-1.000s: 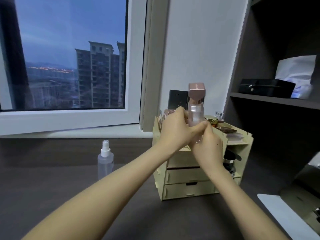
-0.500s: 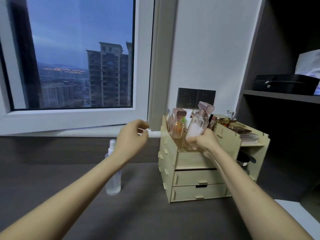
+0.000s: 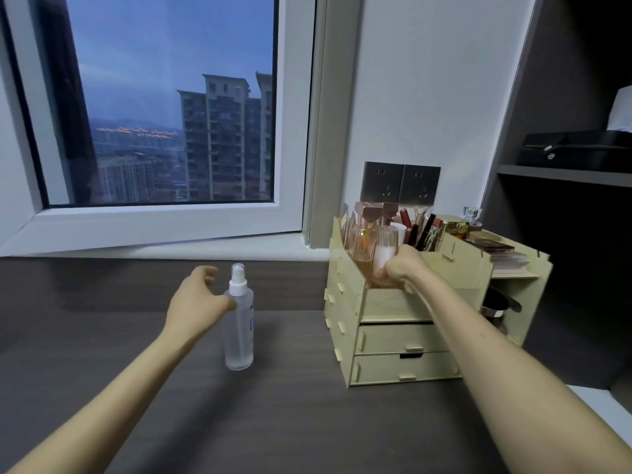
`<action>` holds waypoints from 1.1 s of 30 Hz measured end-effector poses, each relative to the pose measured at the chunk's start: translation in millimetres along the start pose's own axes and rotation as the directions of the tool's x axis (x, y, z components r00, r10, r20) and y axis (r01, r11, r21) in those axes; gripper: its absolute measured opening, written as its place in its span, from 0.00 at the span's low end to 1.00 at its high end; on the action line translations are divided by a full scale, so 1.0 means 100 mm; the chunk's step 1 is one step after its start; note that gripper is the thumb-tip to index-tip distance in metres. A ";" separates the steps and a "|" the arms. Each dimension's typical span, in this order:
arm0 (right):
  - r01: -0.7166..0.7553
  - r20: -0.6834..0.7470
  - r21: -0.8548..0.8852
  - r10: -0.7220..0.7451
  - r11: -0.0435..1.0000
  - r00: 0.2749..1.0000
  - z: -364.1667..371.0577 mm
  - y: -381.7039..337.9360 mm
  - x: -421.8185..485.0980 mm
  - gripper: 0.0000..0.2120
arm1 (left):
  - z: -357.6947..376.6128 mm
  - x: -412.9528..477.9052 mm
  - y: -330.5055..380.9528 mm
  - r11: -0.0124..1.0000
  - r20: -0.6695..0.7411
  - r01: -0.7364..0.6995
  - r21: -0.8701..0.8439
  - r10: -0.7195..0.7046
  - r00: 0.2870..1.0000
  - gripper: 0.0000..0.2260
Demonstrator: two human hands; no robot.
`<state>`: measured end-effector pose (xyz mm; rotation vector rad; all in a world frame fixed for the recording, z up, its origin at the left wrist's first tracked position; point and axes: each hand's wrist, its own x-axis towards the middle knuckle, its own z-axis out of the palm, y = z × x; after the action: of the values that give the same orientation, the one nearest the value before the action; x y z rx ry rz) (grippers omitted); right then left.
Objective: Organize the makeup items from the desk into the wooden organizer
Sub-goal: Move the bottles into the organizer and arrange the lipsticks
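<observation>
The wooden organizer (image 3: 393,302) stands at the far right of the desk (image 3: 273,422), its top compartments already crowded with bottles, lipsticks and brushes. The right hand (image 3: 405,268) curls its fingers round the base of a pink-capped bottle (image 3: 384,241) set low in the near-left top compartment, so this item looks all but stowed. The one item seen loose is the clear spray bottle (image 3: 239,323), upright on the desk left of the organizer; the left hand (image 3: 196,299) is just beside it, fingers loosely curled and apart, gripping nothing
</observation>
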<state>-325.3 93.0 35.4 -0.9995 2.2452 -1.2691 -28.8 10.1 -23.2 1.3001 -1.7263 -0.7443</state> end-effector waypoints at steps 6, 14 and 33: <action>0.032 0.114 -0.168 -0.013 0.985 0.993 -0.05 -0.05 -0.06 0.18 | 0.09 -0.06 -0.06 0.999 0.188 0.039 -0.004 -0.037 0.982 0.25; 0.047 0.120 -0.267 -0.015 0.962 0.993 -0.01 -0.05 -0.02 0.13 | 0.24 0.02 -0.19 1.000 0.134 -0.006 0.009 0.005 0.991 0.25; -0.019 -0.108 -0.566 -0.051 0.824 0.993 0.13 0.00 0.02 0.18 | 0.35 -0.06 -0.26 0.999 0.016 -0.030 0.018 0.029 0.999 0.19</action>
<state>-319.2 84.0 28.7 -1.1584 2.7947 -0.6685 -46.2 7.7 -63.5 1.2813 -1.7648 -0.7252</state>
